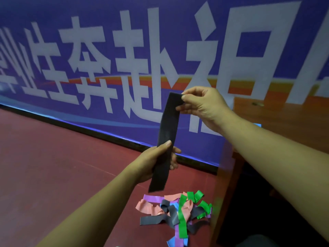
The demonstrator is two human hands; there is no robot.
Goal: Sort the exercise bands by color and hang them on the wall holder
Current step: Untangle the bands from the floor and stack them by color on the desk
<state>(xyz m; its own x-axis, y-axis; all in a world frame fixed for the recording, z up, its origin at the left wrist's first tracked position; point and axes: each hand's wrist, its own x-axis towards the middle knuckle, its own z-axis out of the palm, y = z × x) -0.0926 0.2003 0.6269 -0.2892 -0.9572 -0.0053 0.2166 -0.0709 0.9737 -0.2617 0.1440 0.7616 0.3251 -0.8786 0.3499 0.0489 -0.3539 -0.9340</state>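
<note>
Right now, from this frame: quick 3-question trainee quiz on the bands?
1. Which grip pinches the top of the long black rubber exercise band: A) left, B) right, C) neither?
2. Fill in: the tangled pile of loose bands on the dark red floor holds pink, purple, blue, black and ____ strips.
3. True or false: the black band lies flat on that floor.
Key: 1 B, right grip on top, left grip lower. 2 green. 3 false, held up.
</note>
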